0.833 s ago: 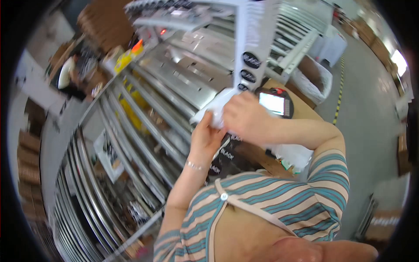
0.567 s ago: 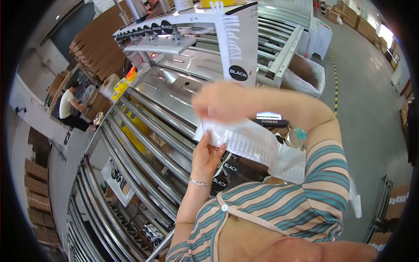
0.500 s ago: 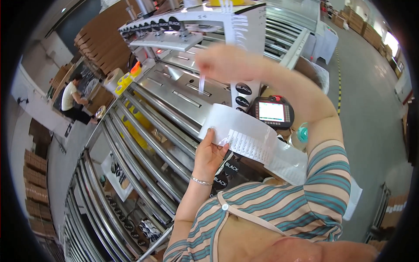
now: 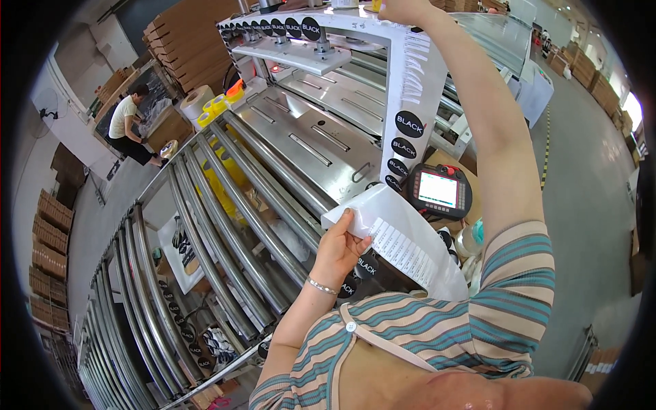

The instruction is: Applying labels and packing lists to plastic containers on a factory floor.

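Observation:
My left hand [image 4: 339, 251] pinches the near edge of a white label sheet [image 4: 403, 236] between thumb and fingers. The sheet curves toward my chest, and rows of small printed labels run along its middle. At the upper edge of the view, my right hand [image 4: 408, 11] reaches over the top of the machine's white frame [image 4: 391, 82], by something yellow [image 4: 375, 5]. Its fingers are mostly hidden or cut off there. Several white label strips [image 4: 414, 65] hang in a row on the frame's upright, above round black stickers [image 4: 409, 124].
A handheld controller [image 4: 439, 190] with a lit screen sits right of the sheet. Metal rollers [image 4: 232, 205] run along the left, beside a steel plate [image 4: 307, 123]. Yellow tape rolls [image 4: 217, 106] stand at the far end. Another person [image 4: 130, 123] bends over a carton at far left.
My right hand has risen from over the steel plate, where a white strip hung from it, to the top of the frame. My left hand still holds the sheet; the whole view has shifted.

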Motion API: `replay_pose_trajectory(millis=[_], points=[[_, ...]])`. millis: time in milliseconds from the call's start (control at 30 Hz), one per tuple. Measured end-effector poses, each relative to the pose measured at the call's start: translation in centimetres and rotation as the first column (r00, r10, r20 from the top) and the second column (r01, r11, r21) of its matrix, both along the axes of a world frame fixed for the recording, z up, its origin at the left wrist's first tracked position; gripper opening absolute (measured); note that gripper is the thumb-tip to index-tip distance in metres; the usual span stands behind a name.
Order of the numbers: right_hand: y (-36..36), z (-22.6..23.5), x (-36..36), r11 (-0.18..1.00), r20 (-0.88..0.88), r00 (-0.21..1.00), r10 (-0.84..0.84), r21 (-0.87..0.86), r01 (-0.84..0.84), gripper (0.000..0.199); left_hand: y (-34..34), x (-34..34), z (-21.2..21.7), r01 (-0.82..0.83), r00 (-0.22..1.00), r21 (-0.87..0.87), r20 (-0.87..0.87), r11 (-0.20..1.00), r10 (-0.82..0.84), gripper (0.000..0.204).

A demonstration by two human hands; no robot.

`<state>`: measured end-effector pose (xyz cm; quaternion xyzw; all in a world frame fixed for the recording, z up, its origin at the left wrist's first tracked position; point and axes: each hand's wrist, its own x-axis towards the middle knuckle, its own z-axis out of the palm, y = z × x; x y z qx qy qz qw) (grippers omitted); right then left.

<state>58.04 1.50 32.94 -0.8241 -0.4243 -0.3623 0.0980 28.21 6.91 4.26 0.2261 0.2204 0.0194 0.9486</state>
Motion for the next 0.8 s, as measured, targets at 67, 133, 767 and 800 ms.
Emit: replay_pose_trajectory(millis=[67, 133, 767, 800], points=[[0.3, -0.2, 0.6, 0.997, 0.001, 0.998, -0.056, -0.045, 0.056, 0.025, -0.2, -0.1, 0.4, 0.004, 1.0, 0.009, -0.008, 1.0, -0.004, 0.025], [0.4, -0.4, 0.6, 0.996, 0.001, 0.998, -0.066, -0.056, 0.065, 0.025, -0.1, -0.1, 0.1, 0.001, 1.0, 0.009, -0.003, 1.0, -0.001, 0.026], [-0.6, -1.1, -1.3, 0.993, 0.354, 0.928, -0.119, 0.019, 0.12, 0.03, 0.1, 0.3, -0.2, 0.03, 0.999, 0.01, 0.013, 0.999, -0.03, 0.024], [-0.5, -1.3, -1.7, 0.993, 0.353, 0.929, -0.113, 0.02, 0.113, 0.03, 0.1, 0.2, -0.2, 0.023, 1.0, 0.01, 0.012, 1.0, -0.023, 0.024]])
